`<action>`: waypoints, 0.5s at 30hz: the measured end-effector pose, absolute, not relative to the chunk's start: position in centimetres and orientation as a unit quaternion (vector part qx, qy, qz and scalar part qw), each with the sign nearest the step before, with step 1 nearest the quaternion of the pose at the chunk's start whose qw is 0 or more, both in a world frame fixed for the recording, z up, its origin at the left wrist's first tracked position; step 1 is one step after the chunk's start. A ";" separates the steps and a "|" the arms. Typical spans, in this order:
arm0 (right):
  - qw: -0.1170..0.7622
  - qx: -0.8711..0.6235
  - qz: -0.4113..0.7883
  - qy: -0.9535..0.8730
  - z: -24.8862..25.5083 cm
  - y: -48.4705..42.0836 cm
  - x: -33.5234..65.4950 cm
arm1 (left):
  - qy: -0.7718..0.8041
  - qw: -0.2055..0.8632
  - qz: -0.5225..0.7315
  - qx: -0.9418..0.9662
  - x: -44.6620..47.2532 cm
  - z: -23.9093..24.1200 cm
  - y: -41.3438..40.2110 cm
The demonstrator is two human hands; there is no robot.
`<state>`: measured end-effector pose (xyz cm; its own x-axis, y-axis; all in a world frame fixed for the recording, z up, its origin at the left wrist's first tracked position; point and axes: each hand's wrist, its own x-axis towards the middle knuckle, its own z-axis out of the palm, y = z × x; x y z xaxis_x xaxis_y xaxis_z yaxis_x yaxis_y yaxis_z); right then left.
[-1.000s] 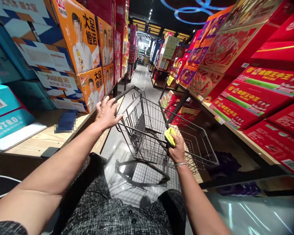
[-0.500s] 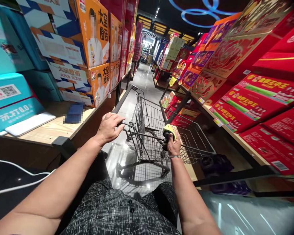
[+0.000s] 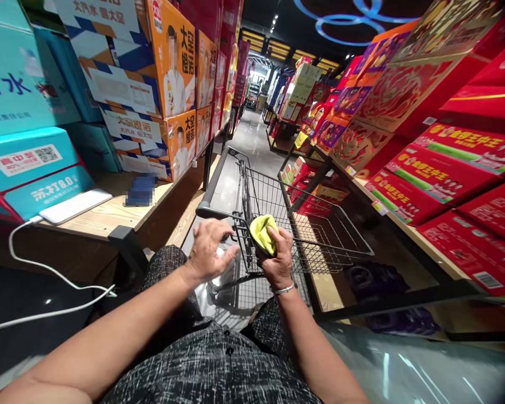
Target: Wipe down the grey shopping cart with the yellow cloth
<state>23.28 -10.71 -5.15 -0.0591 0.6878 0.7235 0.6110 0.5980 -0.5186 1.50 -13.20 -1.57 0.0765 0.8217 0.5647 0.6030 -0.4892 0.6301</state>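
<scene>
Right hand [image 3: 280,259] grips the yellow-green cloth [image 3: 261,231] by the cart's [image 3: 320,242] near edge, handle end. Left hand [image 3: 210,247] is empty, fingers half-curled, just beside the handle [image 3: 217,178]. Cloth's in grasp, off the handle; can't tell what's done or left on the cart.

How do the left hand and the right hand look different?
The left hand is open, with its thumb apart from its fingers and nothing seen in it, while the right hand grips a yellow-green cloth. The right hand has a pale band at its wrist; the left hand shows none. Both hands are bare and in front of the shopping cart.
</scene>
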 end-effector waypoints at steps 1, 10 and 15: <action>0.513 -0.442 0.027 -0.736 -5.4 -11.4 22.7 | 0.477 0.211 0.473 0.710 2.4 -2.4 -13.9; 0.437 -0.377 0.237 -0.781 -5.9 -13.2 22.7 | 0.336 0.732 0.519 0.287 4.1 -7.6 -14.9; 0.517 -0.435 0.372 -0.637 -5.5 -12.6 22.6 | 0.293 0.781 0.496 0.243 3.1 -8.2 -14.8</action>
